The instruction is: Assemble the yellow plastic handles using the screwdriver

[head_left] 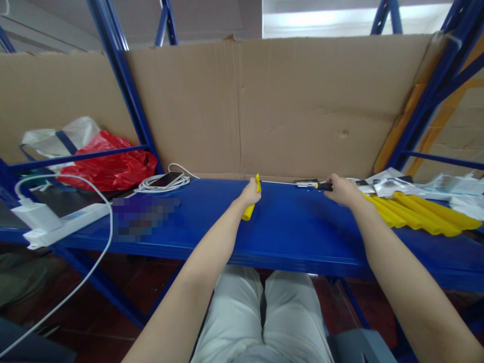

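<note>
My left hand grips a yellow plastic piece held upright over the middle of the blue shelf. My right hand is closed on a screwdriver with a black and yellow handle. Its thin metal shaft points left, toward the yellow piece. Both hands hover just above the shelf surface, about a hand's width apart from each other.
Several long yellow parts and small packets lie at the right. A phone with a white cable sits at the left rear, beside a red bag. A white power strip lies far left. A cardboard sheet backs the shelf.
</note>
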The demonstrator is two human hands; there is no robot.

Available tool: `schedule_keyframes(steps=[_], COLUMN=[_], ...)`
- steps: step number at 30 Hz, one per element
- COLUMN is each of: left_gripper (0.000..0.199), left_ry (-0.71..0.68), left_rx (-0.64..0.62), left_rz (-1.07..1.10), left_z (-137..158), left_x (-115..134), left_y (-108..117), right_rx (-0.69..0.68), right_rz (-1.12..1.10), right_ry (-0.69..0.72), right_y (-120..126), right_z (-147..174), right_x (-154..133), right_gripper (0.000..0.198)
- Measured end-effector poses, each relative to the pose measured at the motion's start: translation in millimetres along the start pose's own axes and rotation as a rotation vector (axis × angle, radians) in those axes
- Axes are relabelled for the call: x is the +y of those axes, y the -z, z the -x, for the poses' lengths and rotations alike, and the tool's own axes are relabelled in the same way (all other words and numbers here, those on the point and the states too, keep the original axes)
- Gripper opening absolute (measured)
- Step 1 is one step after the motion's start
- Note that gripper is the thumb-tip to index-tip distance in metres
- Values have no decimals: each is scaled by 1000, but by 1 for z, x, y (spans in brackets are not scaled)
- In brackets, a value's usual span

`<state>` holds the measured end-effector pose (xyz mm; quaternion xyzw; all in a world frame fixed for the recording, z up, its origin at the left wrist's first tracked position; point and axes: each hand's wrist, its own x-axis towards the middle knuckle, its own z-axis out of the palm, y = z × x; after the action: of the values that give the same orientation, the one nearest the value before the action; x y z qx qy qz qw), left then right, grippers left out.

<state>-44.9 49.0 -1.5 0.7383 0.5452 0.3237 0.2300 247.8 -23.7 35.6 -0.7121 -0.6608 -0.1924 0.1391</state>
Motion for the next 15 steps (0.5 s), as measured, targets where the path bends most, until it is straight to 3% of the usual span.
schedule_keyframes(steps=[8,15], left_gripper=[40,40], left_ry=[-44,-36], left_rx=[8,-5], left_rz=[-78,-89], left_z=[2,4], left_x=[2,6], left_y=[-1,0], right_rx=[146,108], right_rz=[9,39], right_ry=[86,-66], right_y=[-3,4], right_z=[-4,1], right_x=[13,3], right_gripper=[25,28])
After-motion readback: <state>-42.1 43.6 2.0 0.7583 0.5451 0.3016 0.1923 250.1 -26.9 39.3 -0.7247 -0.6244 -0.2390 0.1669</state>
